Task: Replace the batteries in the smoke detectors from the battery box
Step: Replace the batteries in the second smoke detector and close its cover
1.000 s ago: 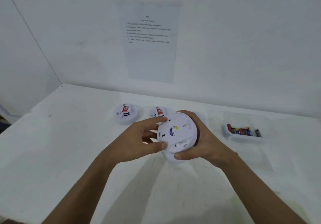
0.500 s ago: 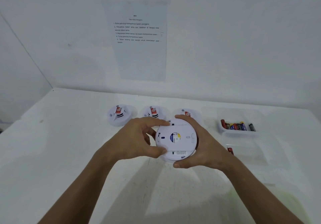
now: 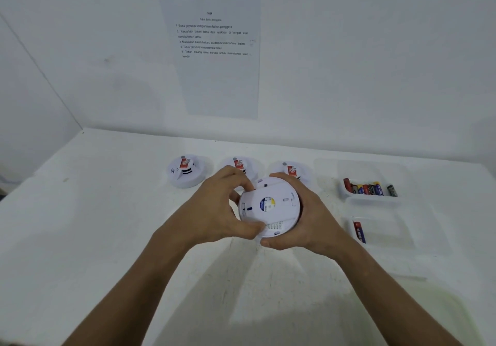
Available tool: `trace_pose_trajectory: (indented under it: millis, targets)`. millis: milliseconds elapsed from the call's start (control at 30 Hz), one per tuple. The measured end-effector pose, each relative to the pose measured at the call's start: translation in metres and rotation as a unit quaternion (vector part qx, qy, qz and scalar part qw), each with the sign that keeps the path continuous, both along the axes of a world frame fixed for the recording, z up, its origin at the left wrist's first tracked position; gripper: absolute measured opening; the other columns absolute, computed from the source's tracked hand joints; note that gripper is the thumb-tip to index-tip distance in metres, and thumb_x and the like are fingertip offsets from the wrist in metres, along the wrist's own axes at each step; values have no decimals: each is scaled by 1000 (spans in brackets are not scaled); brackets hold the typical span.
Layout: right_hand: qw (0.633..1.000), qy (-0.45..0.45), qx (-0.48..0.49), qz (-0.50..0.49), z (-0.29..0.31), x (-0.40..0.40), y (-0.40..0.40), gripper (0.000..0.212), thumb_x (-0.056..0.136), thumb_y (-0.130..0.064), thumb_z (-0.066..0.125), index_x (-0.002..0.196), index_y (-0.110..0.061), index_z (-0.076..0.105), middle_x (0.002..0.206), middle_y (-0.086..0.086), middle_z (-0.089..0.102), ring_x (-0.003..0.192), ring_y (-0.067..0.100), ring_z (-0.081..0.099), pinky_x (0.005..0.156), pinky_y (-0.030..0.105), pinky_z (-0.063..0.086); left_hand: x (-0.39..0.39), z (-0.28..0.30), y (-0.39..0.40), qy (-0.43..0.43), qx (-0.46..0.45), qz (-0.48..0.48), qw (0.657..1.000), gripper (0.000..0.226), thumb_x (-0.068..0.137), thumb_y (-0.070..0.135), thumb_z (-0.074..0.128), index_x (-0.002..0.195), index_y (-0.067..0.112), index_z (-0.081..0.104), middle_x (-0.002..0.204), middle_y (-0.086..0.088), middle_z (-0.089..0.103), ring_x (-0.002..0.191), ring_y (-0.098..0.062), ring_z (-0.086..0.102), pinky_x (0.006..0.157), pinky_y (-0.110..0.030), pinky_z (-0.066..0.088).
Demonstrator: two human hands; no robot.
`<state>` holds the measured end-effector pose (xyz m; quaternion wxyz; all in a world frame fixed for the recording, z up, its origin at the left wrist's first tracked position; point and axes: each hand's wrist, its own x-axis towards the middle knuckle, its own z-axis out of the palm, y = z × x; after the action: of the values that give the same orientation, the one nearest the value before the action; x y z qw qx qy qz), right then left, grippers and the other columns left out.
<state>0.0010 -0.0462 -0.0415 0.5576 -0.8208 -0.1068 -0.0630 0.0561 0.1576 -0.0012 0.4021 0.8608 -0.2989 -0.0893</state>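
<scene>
Held detector: a round white smoke detector (image 3: 269, 206) is up off the bench (image 3: 107, 238), back side facing the camera, with a blue and yellow sticker in its middle.
Left hand (image 3: 214, 211): curls round the detector's 9 o'clock edge, thumb on the low rim, fingers on the top rim.
Right hand (image 3: 311, 216): wraps round the 3 o'clock edge and holds it.
Other detectors: three more (image 3: 185, 171) sit in a row at 12 o'clock, each with a red label too small to read.
Battery box (image 3: 370, 198): at 2 o'clock, near the wall, with a row of batteries (image 3: 369, 188) inside.
Second tray (image 3: 381, 233): clear, at 3 o'clock, holding one red and blue battery (image 3: 359, 231).
Open room: bare bench at 9 o'clock and at 6 o'clock under the arms.
Paper (image 3: 212, 50): stuck on the wall, five numbered lines; line one starts "Buka penutup kompartmen bateri".
</scene>
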Motion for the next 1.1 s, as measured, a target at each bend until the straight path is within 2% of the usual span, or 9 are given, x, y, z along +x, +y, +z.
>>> trace_pose_trajectory:
  millis: [167,300,433,500,600,733,933,1000,1100]
  targets:
    - [1000,7,-25,7,1,0,-2,92,53,-22,93,133,-25,48,123,-18,60,118,10,58,94,20,50,2,-1,5,18,7,-19,1000,69,56,39,92,118,27,63,120,19,53,94,-7,65,72,-26,59]
    - [999,1,-43,26,0,0,1,89,56,-10,94,131,-26,48,120,-11,61,114,16,59,91,23,52,3,-2,7,-32,51,-32,998,62,52,47,87,106,26,64,112,17,50,100,-4,55,83,-28,55]
    - [999,9,-38,36,-3,0,5,90,55,-9,92,132,-24,47,123,-6,61,115,16,60,92,28,54,0,-3,5,-78,106,-38,991,62,46,59,70,94,22,56,103,9,45,94,-10,49,78,-38,51]
    - [999,10,-33,33,-6,0,5,90,55,-10,91,133,-22,47,123,-6,62,115,16,61,93,23,52,0,-4,7,-82,89,-36,992,61,45,56,71,93,22,54,102,8,46,95,-12,50,78,-39,51]
    - [999,18,-23,38,-7,0,2,90,57,-7,91,133,-21,46,124,-5,61,116,18,60,94,24,52,0,-8,8,-69,34,-35,996,59,47,50,74,95,20,57,104,6,47,99,-15,52,82,-40,53]
    - [999,18,-22,28,-8,-1,5,89,57,-6,90,132,-24,47,123,-11,62,116,13,60,93,20,51,-3,-15,6,-63,2,-18,998,62,46,51,74,96,19,57,102,8,48,98,-15,54,84,-38,54]
    - [999,44,-3,31,-12,-2,11,82,61,-5,91,130,-16,50,123,0,65,115,19,62,96,37,55,-4,-18,7,-72,-42,10,996,63,49,53,77,99,18,59,100,11,50,99,-11,56,83,-32,56]
    - [999,39,-11,18,-15,-2,9,83,60,-10,92,131,-20,48,122,-2,65,114,15,62,96,31,54,-2,-20,13,-75,-60,26,995,61,50,49,78,99,18,60,101,10,52,98,-11,57,82,-29,56]
    - [998,56,-7,13,-15,-6,-4,95,56,3,93,134,-21,45,118,-13,64,112,8,63,88,19,52,2,-31,33,-91,-65,78,991,53,52,45,78,94,18,61,97,7,55,93,-8,58,76,-25,56]
